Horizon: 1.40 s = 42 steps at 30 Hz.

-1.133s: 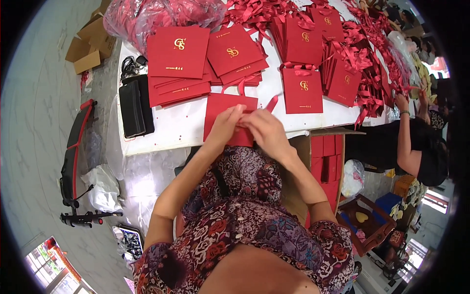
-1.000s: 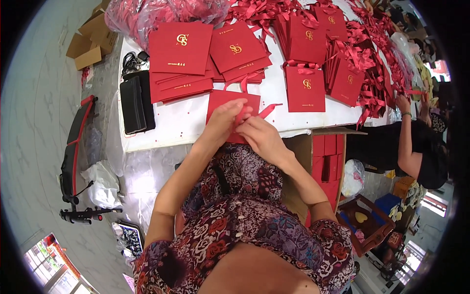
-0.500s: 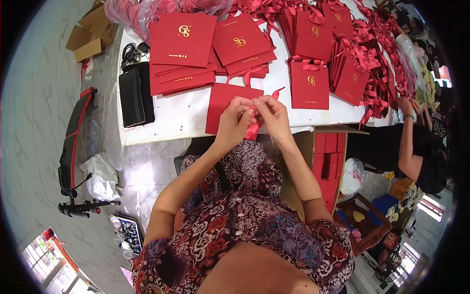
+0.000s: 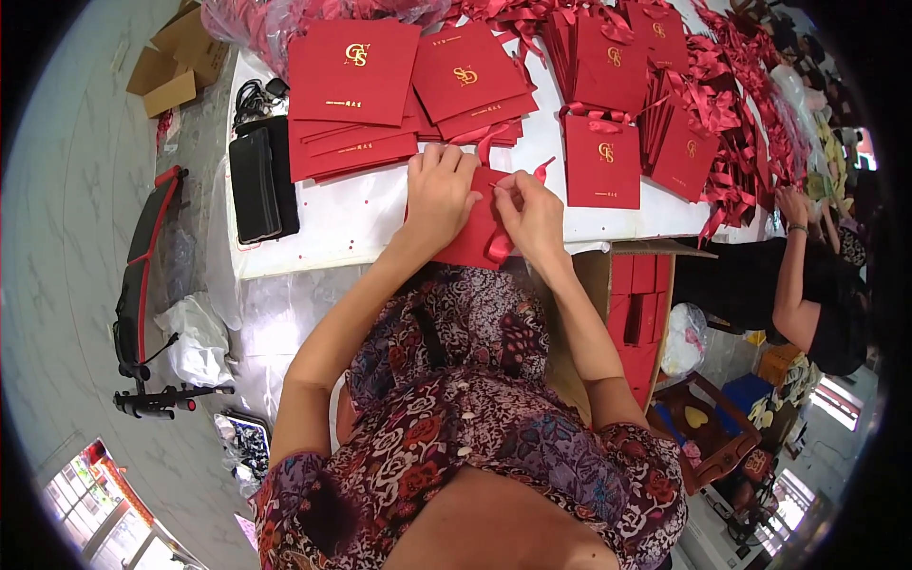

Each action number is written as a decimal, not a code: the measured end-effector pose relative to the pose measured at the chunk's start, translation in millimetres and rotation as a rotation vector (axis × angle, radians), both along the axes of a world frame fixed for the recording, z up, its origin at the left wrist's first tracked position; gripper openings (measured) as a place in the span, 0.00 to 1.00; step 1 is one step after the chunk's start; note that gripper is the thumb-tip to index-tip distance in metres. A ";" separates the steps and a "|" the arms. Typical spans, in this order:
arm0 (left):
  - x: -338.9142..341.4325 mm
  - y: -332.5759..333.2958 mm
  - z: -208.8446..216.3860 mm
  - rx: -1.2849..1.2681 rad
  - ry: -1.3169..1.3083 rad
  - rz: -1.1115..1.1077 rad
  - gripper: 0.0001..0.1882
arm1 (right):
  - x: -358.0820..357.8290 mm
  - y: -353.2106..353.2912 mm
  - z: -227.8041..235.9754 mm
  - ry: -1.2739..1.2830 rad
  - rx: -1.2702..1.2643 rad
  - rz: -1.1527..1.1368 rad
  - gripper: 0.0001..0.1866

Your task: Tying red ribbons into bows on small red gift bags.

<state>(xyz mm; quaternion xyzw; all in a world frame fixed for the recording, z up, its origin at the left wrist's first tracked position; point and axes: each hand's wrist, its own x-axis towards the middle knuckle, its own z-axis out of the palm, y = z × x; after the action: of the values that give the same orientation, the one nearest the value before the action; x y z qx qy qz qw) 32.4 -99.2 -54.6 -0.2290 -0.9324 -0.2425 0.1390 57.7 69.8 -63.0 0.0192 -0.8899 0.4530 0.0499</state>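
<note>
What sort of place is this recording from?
Probably a small workshop or packing room for gift bags: flat red bags lie stacked on a white table, red ribbons are heaped toward its right side, and an open carton of red items stands by its near edge.

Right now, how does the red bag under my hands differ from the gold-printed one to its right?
The nearer bag shows no gold print; the gold-printed bag has an emblem in view. Your left hand partly covers the nearer bag; no hand touches the gold-printed one. Both are red.
</note>
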 end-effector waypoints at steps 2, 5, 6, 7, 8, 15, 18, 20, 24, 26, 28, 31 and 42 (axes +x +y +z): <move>0.4 1.7 -1.4 -0.001 -0.017 -0.017 0.19 | -2.1 -0.6 -0.9 -0.046 0.036 -0.003 0.07; 2.0 3.0 -8.1 0.047 0.020 -0.040 0.16 | -5.3 -1.0 2.3 -0.108 -0.051 -0.011 0.06; 3.4 3.6 -10.7 0.048 0.020 -0.040 0.16 | -4.8 -1.9 3.2 -0.109 -0.050 -0.011 0.06; 5.1 4.7 -11.3 0.114 -0.034 -0.023 0.16 | -4.2 -3.2 4.0 -0.089 -0.031 -0.019 0.06; 7.0 5.7 -12.0 0.180 -0.087 -0.006 0.15 | -3.5 -4.7 4.4 -0.069 -0.013 -0.027 0.06; 14.1 5.8 -14.4 0.154 -0.169 0.066 0.13 | -1.8 -7.1 2.5 0.156 0.197 0.059 0.07; 13.9 2.8 -20.0 0.267 -0.233 0.051 0.12 | -1.1 -7.9 10.8 -0.041 -0.020 0.057 0.08; 9.1 0.1 -20.4 0.443 -0.331 0.040 0.13 | -1.2 -9.1 6.6 0.001 -0.095 0.033 0.07; 7.9 -6.1 -6.9 0.341 -0.268 -0.021 0.13 | -3.7 -8.0 12.5 -0.025 -0.169 0.055 0.08; 11.8 -7.8 7.2 0.164 -0.280 -0.058 0.13 | -6.3 -2.9 24.9 0.074 0.051 0.106 0.09; 12.7 -11.3 14.3 0.132 -0.256 -0.082 0.13 | -14.7 8.4 17.9 0.030 0.031 0.141 0.10; 15.6 -10.5 23.1 0.091 -0.206 -0.123 0.12 | -27.2 24.3 10.6 -0.253 -0.233 0.343 0.14; 11.1 -4.0 20.7 0.149 -0.065 -0.166 0.10 | -66.3 23.1 -20.1 -0.476 -0.285 0.484 0.17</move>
<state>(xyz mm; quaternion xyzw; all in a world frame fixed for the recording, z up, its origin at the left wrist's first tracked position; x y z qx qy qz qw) 43.5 -103.2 -33.8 -0.2865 -0.8937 -0.3291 0.1048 -8.6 93.0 -83.1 0.1162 -0.7744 0.5627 -0.2649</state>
